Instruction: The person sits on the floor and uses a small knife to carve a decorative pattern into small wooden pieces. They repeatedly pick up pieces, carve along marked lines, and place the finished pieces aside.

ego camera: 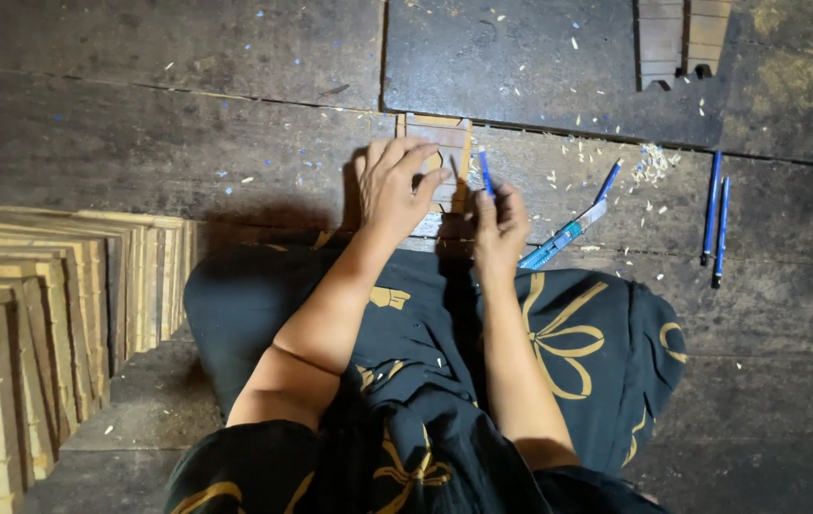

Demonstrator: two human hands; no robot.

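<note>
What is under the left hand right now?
The left hand lies flat on a small pale wooden piece resting on the dark floor boards. Its top and right edges show, with a cut-out. The part beneath the palm is hidden.

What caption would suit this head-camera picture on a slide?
Seated on a dark plank floor, left hand steadies a small wooden panel while right hand works it with a blue tool.

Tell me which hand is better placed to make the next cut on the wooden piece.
Probably the right hand: it already holds the blue-handled tool upright, close beside the small wooden piece. The left hand lies flat on that piece, pinning it to the dark wooden floor, so it is occupied steadying.
</note>
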